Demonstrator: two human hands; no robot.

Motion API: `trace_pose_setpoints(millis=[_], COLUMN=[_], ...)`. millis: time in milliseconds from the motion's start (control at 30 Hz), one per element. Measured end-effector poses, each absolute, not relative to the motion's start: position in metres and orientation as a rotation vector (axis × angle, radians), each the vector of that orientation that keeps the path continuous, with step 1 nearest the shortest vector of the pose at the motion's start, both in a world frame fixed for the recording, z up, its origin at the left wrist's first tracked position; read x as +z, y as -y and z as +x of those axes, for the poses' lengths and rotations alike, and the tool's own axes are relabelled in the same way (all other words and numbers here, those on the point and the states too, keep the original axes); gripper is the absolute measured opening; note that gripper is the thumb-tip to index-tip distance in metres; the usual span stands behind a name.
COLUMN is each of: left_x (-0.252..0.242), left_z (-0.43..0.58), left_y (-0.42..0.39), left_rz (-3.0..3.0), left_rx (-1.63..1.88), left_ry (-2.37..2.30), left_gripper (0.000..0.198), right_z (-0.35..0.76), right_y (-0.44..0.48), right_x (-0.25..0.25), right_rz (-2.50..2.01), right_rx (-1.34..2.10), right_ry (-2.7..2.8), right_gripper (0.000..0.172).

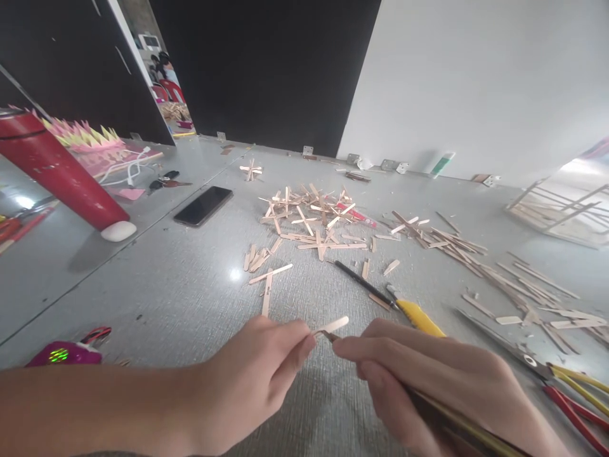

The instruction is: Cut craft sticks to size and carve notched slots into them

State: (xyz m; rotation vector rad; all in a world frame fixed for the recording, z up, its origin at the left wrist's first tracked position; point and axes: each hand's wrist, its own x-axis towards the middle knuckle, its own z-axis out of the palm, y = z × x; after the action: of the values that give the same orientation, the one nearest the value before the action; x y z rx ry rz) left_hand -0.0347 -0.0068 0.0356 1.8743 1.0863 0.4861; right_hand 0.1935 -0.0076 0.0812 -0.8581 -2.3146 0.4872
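- A short craft stick [334, 325] was held above the near edge of the worktop [190, 292], pinched at its near end between thumb and fingertips of the left hand [257, 374], so that grip was closed on it.
- The right hand [428, 381] was wrapped tight around a thin tool [457, 422] with a dark, yellow-striped shaft. Its tip was set against the stick's pinched end, and the kind of tool could not be told.
- Just beyond the hands, a yellow utility knife [419, 315] and a black pen [361, 282] were seen lying.
- Toward the middle, a heap of star-shaped stick crosses [309, 216] was seen, with one more star [250, 169] set apart near the far edge. That share of the work was judged done.
- Along the right side, many loose sticks [476, 254] were spread unjoined and were judged left to be worked, so the job appeared partway through.
- A phone [203, 205] and a red cylinder [52, 174] were placed toward the left edge.
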Motion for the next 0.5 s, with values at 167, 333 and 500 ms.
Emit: trace_pose_setpoints(millis=[167, 333, 500], left_x=[0.044, 0.051, 0.041], left_z=[-0.035, -0.042, -0.039], left_y=[0.000, -0.011, -0.001], left_rz=[1.422, 1.263, 1.804], left_rx=[0.583, 0.615, 0.450], left_ry=[-1.101, -1.173, -1.042], left_gripper=[0.051, 0.059, 0.044], right_z=[0.191, 0.185, 0.193], right_y=[0.005, 0.004, 0.010], right_x=[0.067, 0.039, 0.062], right_rz=[-0.763, -0.720, -0.799], right_rx=[0.347, 0.410, 0.381], right_ry=[2.406, 2.494, 2.336], right_gripper=[0.031, 0.045, 0.024])
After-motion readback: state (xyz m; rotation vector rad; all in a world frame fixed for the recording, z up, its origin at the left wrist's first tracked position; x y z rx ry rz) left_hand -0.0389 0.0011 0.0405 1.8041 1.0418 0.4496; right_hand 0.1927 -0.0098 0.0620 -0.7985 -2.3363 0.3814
